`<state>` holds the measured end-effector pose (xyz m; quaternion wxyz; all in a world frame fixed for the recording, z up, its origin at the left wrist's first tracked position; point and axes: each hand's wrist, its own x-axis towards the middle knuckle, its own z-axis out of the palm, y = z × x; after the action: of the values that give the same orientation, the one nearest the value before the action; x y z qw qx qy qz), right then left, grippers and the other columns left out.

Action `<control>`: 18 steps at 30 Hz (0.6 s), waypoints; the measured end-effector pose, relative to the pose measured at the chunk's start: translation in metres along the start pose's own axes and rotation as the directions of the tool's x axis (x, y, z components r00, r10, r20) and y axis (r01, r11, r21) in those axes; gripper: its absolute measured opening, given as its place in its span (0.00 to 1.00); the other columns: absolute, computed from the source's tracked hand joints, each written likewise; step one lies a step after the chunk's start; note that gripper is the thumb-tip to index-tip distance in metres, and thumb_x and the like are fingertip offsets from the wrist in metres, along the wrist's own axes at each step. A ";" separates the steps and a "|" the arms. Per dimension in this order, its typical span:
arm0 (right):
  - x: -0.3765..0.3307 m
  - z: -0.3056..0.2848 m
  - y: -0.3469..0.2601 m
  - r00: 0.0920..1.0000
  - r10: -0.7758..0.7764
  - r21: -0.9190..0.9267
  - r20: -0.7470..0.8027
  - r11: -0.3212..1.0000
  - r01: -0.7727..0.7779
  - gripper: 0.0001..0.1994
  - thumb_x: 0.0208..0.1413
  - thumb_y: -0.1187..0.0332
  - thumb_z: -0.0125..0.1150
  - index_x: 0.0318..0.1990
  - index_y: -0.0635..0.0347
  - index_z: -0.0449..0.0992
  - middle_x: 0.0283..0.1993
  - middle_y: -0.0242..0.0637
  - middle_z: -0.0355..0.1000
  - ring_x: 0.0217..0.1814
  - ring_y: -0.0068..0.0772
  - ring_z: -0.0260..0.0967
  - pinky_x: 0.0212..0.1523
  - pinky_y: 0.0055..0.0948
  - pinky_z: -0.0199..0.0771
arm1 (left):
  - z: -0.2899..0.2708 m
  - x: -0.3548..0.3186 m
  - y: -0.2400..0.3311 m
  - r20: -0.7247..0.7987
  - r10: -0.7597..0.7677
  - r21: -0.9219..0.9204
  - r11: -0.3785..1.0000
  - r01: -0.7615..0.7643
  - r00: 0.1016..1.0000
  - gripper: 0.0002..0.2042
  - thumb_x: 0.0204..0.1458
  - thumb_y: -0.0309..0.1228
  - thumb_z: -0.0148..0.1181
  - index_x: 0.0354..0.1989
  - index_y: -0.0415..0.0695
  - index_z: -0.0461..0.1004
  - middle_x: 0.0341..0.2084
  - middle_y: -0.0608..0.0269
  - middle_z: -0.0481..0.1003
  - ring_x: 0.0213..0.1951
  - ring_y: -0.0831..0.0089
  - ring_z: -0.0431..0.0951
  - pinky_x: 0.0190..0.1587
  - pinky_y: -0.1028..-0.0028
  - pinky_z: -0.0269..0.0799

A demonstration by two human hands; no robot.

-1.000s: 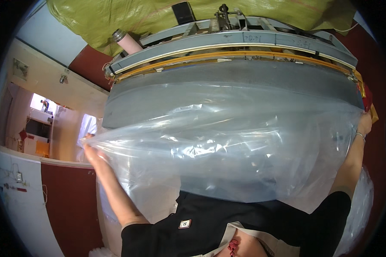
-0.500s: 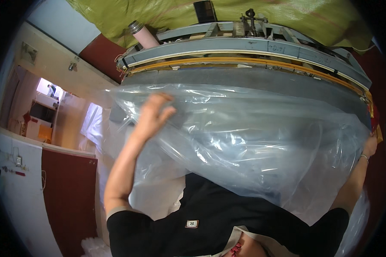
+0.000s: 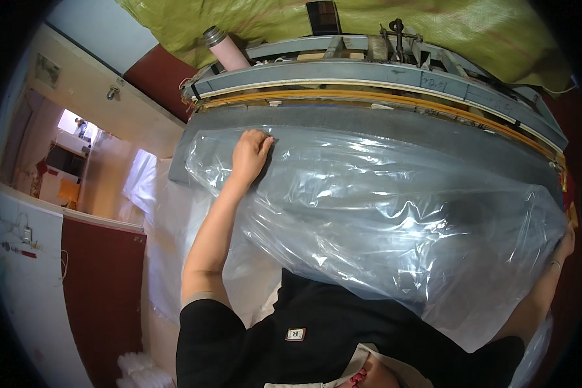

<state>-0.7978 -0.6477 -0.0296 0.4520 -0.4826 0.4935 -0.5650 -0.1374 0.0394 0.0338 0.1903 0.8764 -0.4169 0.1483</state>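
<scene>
Pressing flat on the clear plastic sheet [image 3: 381, 213], the person's left hand [image 3: 251, 152] rests with fingers spread, gripping nothing. That sheet lies draped over the grey padded table [image 3: 381, 126]. Far out, the right hand [image 3: 564, 244] pinches the sheet's edge.

Packing workshop: sealing machine [image 3: 381, 84], plastic sheeting [image 3: 394, 213]

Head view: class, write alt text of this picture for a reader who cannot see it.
A person spreads a large clear plastic bag over a grey padded work surface. The left hand presses its upper left corner flat, and the right hand holds its right edge. A pink flask stands behind the machine.
</scene>
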 end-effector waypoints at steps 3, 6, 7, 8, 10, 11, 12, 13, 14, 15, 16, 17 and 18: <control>-0.094 0.038 -0.077 1.000 0.009 0.076 -0.014 0.997 -0.007 0.19 0.47 0.59 0.62 0.41 0.65 0.72 0.42 0.40 0.69 0.44 0.32 0.66 0.46 0.25 0.65 | 0.009 0.004 0.002 -0.095 -0.267 -0.103 0.961 0.257 0.959 0.16 0.43 0.35 0.59 0.39 0.41 0.69 0.25 0.57 0.74 0.30 0.58 0.73 0.31 0.65 0.67; -0.124 0.028 -0.107 0.985 -0.052 -0.092 -0.162 0.995 0.037 0.22 0.47 0.59 0.62 0.44 0.66 0.70 0.45 0.41 0.68 0.46 0.32 0.65 0.48 0.26 0.64 | 0.009 0.008 0.011 -0.065 -0.340 -0.080 0.939 0.335 0.938 0.18 0.41 0.37 0.61 0.40 0.42 0.69 0.22 0.58 0.74 0.26 0.57 0.73 0.29 0.64 0.67; -0.113 0.015 -0.102 0.985 -0.056 -0.095 -0.164 0.995 0.041 0.22 0.47 0.59 0.62 0.44 0.66 0.70 0.45 0.41 0.68 0.46 0.32 0.65 0.48 0.26 0.64 | 0.006 0.006 0.013 -0.063 -0.339 -0.085 0.939 0.334 0.939 0.18 0.41 0.37 0.61 0.40 0.42 0.69 0.22 0.58 0.74 0.26 0.57 0.73 0.29 0.64 0.67; -0.094 -0.008 -0.094 0.987 -0.067 -0.089 -0.148 0.995 0.054 0.23 0.47 0.58 0.62 0.45 0.66 0.70 0.46 0.41 0.67 0.46 0.33 0.65 0.49 0.26 0.63 | 0.003 0.006 0.017 -0.018 -0.359 -0.101 0.929 0.356 0.933 0.18 0.41 0.37 0.62 0.40 0.44 0.69 0.22 0.58 0.74 0.26 0.58 0.73 0.29 0.64 0.67; -0.070 -0.032 -0.080 0.990 -0.069 -0.080 -0.120 0.995 0.060 0.24 0.46 0.58 0.62 0.46 0.66 0.69 0.46 0.41 0.67 0.47 0.33 0.64 0.50 0.26 0.63 | -0.002 0.003 0.016 0.025 -0.386 -0.106 0.916 0.386 0.922 0.18 0.40 0.38 0.62 0.40 0.46 0.70 0.21 0.58 0.73 0.27 0.58 0.73 0.29 0.64 0.67; -0.067 -0.034 -0.080 0.990 -0.064 -0.067 -0.125 0.996 0.056 0.24 0.46 0.58 0.62 0.46 0.66 0.69 0.47 0.41 0.67 0.48 0.33 0.64 0.50 0.27 0.62 | -0.004 0.001 0.013 0.079 -0.385 -0.087 0.916 0.391 0.920 0.17 0.41 0.38 0.61 0.39 0.47 0.70 0.21 0.59 0.73 0.27 0.59 0.73 0.29 0.65 0.66; -0.064 -0.036 -0.079 0.990 -0.059 -0.054 -0.131 0.997 0.053 0.24 0.46 0.57 0.62 0.46 0.66 0.69 0.47 0.41 0.67 0.48 0.33 0.64 0.51 0.27 0.62 | -0.006 -0.001 0.011 0.132 -0.383 -0.067 0.917 0.394 0.914 0.15 0.41 0.38 0.61 0.39 0.49 0.71 0.21 0.60 0.73 0.27 0.59 0.73 0.29 0.65 0.66; -0.064 -0.037 -0.078 0.990 -0.059 -0.052 -0.127 0.997 0.053 0.24 0.46 0.57 0.62 0.46 0.66 0.69 0.47 0.41 0.67 0.48 0.33 0.64 0.51 0.27 0.62 | -0.007 -0.003 0.009 0.129 -0.386 -0.066 0.916 0.397 0.913 0.15 0.41 0.38 0.61 0.39 0.49 0.71 0.21 0.60 0.73 0.27 0.59 0.73 0.29 0.65 0.66; -0.070 -0.032 -0.081 0.985 -0.071 -0.104 -0.158 0.993 0.055 0.23 0.46 0.58 0.62 0.46 0.66 0.70 0.46 0.40 0.67 0.48 0.33 0.63 0.51 0.26 0.62 | -0.008 -0.004 0.009 0.114 -0.345 -0.069 0.933 0.354 0.931 0.13 0.42 0.38 0.60 0.37 0.49 0.71 0.20 0.60 0.73 0.27 0.59 0.73 0.29 0.64 0.66; -0.073 -0.028 -0.083 0.978 -0.084 -0.154 -0.189 0.987 0.055 0.22 0.47 0.58 0.61 0.45 0.66 0.71 0.45 0.39 0.68 0.48 0.33 0.63 0.51 0.26 0.61 | -0.010 -0.005 0.009 0.098 -0.303 -0.070 0.948 0.310 0.948 0.11 0.42 0.37 0.60 0.35 0.50 0.72 0.20 0.61 0.73 0.27 0.59 0.73 0.29 0.64 0.66; -0.071 -0.025 -0.082 0.979 -0.082 -0.150 -0.186 0.987 0.054 0.22 0.47 0.58 0.61 0.45 0.66 0.71 0.45 0.39 0.68 0.48 0.33 0.63 0.51 0.26 0.61 | -0.010 -0.006 0.007 0.094 -0.305 -0.066 0.948 0.312 0.948 0.11 0.42 0.37 0.60 0.35 0.50 0.72 0.20 0.61 0.73 0.27 0.59 0.73 0.29 0.64 0.66; -0.069 -0.027 -0.080 0.991 -0.081 -0.163 -0.108 0.985 0.062 0.23 0.46 0.55 0.61 0.45 0.65 0.71 0.44 0.39 0.69 0.48 0.32 0.64 0.51 0.26 0.61 | -0.008 -0.006 0.003 0.082 -0.285 -0.085 0.953 0.292 0.955 0.09 0.43 0.36 0.59 0.32 0.48 0.72 0.21 0.60 0.72 0.28 0.58 0.73 0.29 0.64 0.66; -0.068 -0.034 -0.079 0.996 -0.081 -0.179 -0.042 0.981 0.072 0.24 0.46 0.53 0.60 0.45 0.64 0.72 0.43 0.39 0.70 0.47 0.32 0.64 0.51 0.27 0.61 | -0.007 -0.002 0.005 0.074 -0.255 -0.109 0.959 0.262 0.964 0.08 0.43 0.34 0.59 0.29 0.46 0.71 0.21 0.59 0.71 0.28 0.58 0.72 0.30 0.64 0.65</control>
<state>-0.8255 -0.5685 0.0410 0.3731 -0.5255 0.5337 -0.5475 -0.1436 0.0408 0.0400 0.2470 0.9145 -0.3124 0.0711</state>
